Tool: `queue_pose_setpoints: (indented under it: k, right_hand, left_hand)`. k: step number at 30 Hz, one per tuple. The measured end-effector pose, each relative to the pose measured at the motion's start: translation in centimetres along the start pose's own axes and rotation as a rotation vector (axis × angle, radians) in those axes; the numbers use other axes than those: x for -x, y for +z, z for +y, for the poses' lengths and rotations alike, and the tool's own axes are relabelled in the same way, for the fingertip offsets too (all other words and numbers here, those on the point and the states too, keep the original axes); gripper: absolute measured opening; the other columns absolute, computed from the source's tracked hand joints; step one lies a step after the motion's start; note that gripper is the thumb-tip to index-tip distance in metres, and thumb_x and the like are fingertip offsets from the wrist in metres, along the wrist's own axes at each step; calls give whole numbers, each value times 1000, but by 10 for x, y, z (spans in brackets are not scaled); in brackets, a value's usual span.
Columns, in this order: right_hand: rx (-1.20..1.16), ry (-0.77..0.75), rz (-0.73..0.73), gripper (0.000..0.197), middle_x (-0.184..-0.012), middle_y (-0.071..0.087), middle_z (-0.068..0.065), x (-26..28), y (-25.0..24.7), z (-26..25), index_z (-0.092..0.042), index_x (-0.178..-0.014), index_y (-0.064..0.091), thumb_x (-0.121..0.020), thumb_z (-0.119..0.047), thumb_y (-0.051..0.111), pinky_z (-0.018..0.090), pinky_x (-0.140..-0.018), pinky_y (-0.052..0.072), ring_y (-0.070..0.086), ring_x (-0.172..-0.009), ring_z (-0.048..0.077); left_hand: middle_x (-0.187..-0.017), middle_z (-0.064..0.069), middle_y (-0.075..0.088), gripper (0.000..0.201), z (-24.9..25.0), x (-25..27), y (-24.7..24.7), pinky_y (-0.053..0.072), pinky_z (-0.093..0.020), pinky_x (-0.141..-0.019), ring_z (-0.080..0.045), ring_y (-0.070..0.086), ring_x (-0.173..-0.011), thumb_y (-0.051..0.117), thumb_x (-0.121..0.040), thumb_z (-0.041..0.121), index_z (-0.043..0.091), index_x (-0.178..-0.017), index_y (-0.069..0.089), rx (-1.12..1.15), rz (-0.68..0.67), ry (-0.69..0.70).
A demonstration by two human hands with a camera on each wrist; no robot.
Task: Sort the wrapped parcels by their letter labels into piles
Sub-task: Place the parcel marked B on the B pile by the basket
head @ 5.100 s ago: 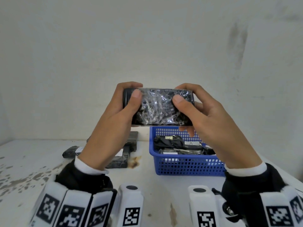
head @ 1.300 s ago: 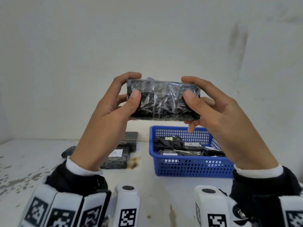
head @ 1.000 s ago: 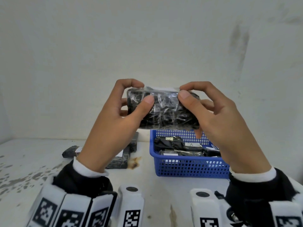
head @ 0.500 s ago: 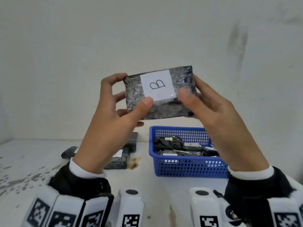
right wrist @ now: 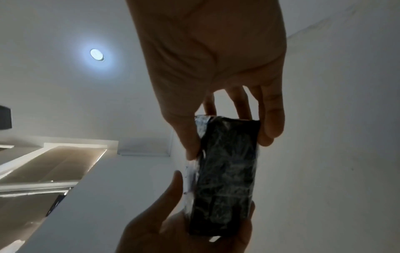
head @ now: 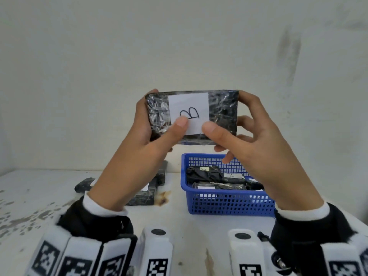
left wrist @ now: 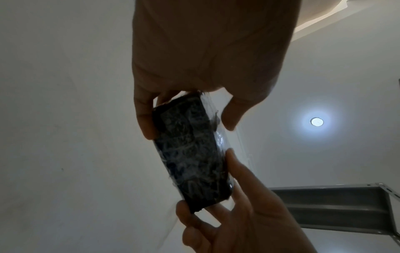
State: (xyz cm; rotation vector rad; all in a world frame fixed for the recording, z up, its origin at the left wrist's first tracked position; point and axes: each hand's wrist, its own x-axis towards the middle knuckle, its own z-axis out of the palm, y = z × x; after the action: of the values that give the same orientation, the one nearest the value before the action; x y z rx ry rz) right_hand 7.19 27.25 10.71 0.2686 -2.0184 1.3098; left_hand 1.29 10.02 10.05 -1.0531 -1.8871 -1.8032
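I hold a black parcel (head: 222, 114) wrapped in clear film up in front of the wall, both hands on it. Its white label (head: 189, 106) faces me and reads B, lying sideways. My left hand (head: 151, 134) grips the left end, thumb on the label's lower edge. My right hand (head: 239, 134) grips the right end, thumb beside the label. The left wrist view shows the parcel (left wrist: 190, 154) from below, between both hands. In the right wrist view the parcel (right wrist: 227, 171) is pinched the same way.
A blue mesh basket (head: 225, 204) on the white table holds several black parcels (head: 205, 174) with white labels. Left of it lies a pile of black parcels (head: 143, 197), partly hidden by my left arm, and a small one (head: 83, 186) further left. The wall stands close behind.
The parcel was turned over in both hands, so its label B came to face me. It has since levelled out and my thumbs have moved onto the label's lower edge.
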Motion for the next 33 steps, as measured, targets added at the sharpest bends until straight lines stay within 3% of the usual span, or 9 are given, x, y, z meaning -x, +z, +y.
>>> queue_pose_setpoints:
  k: [4, 8, 13, 17, 21, 25, 26, 28, 33]
  right_hand:
    - [28, 21, 7, 65, -104, 71, -10, 1, 3, 0, -54, -118, 48, -59, -67, 74, 32, -71, 59, 74, -77, 15]
    - [18, 18, 29, 59, -99, 72, -8, 0, 3, -1, -52, -116, 52, -61, -66, 71, 35, -67, 59, 73, -74, 24]
    - [-23, 38, 2, 54, -102, 75, -2, 1, -1, -5, -47, -122, 61, -71, -64, 62, 24, -53, 55, 75, -72, 22]
    - [-40, 26, 26, 51, -96, 76, -2, 0, -2, -3, -45, -114, 67, -69, -68, 60, 33, -57, 57, 74, -70, 26]
    - [-46, 34, 19, 43, -86, 72, -7, 1, -2, -4, -43, -105, 70, -70, -66, 60, 34, -60, 59, 60, -59, 9]
    - [12, 8, 69, 41, -81, 73, -8, 3, 4, -8, -45, -96, 67, -67, -72, 58, 46, -60, 61, 64, -68, 26]
    - [25, 0, 81, 40, -80, 73, -8, 2, 5, -8, -46, -96, 67, -67, -72, 58, 48, -64, 61, 65, -67, 23]
    - [37, -9, 93, 41, -80, 73, -9, 3, 6, -7, -46, -96, 66, -66, -73, 58, 46, -71, 61, 69, -69, 14]
    - [63, -12, 79, 47, -86, 72, -11, 3, 4, -5, -47, -101, 63, -63, -75, 62, 42, -73, 61, 73, -81, 13]
  left_hand:
    - [-110, 27, 64, 65, 3, 3, 2, 51, -28, -91, 8, 63, -99, 60, -83, 48, 36, -139, 30, -38, -9, 11]
    - [-104, 21, 67, 51, 0, 0, 1, 55, -43, -90, -7, 67, -97, 52, -84, 52, 35, -130, 39, 16, 25, -18]
    - [-103, 13, 70, 43, -1, -1, -3, 51, -50, -95, -15, 68, -98, 47, -84, 57, 36, -122, 47, 53, 67, -50]
    - [-103, 8, 71, 43, 2, -1, -2, 52, -50, -94, -19, 69, -95, 52, -89, 58, 32, -123, 47, 88, 87, -74]
    - [-86, 17, 72, 35, 2, -1, -1, 49, -51, -97, -17, 68, -85, 53, -86, 62, 42, -115, 48, 91, 87, -101]
    - [-79, 19, 70, 30, 3, 1, 3, 55, -40, -84, -8, 65, -72, 53, -87, 53, 40, -113, 46, 87, 74, -97]
    - [-79, 18, 70, 32, 4, 2, 4, 56, -37, -81, -7, 66, -71, 51, -86, 51, 38, -114, 45, 88, 60, -99]
    - [-80, 17, 70, 38, 5, 3, 5, 56, -34, -77, -6, 66, -71, 52, -82, 52, 37, -115, 45, 90, 45, -92]
    - [-86, 14, 71, 48, 3, 3, 7, 56, -35, -76, -9, 68, -75, 55, -73, 57, 40, -117, 44, 71, 73, -62]
